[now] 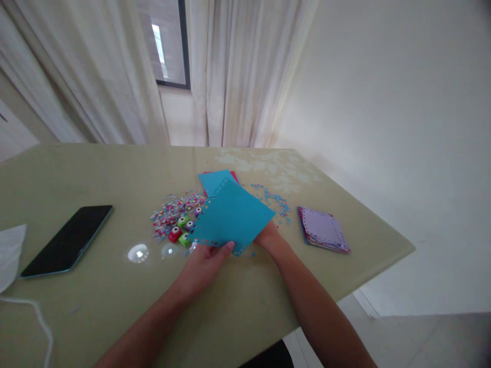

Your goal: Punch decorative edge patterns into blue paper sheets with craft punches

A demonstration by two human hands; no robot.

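1. The left hand grips the blue card, thumb on top, above the table.
2. The right hand reaches behind it; its fingers are hidden, so I cannot tell whether they grasp.
3. Just left of the fingers: punches, confetti.
4. Just beyond them: sheets.
5. To their right: a stack.
6. Well left: a tablet.

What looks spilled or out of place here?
A multicolored heap of confetti-like bits lies loose beside the small punches, and a sparser, mostly blue scatter farther right. Uncontained, both look spilled, though possibly just punch waste. Nothing looks clearly damaged; the blue sheet has holes along some edges, seemingly deliberate.
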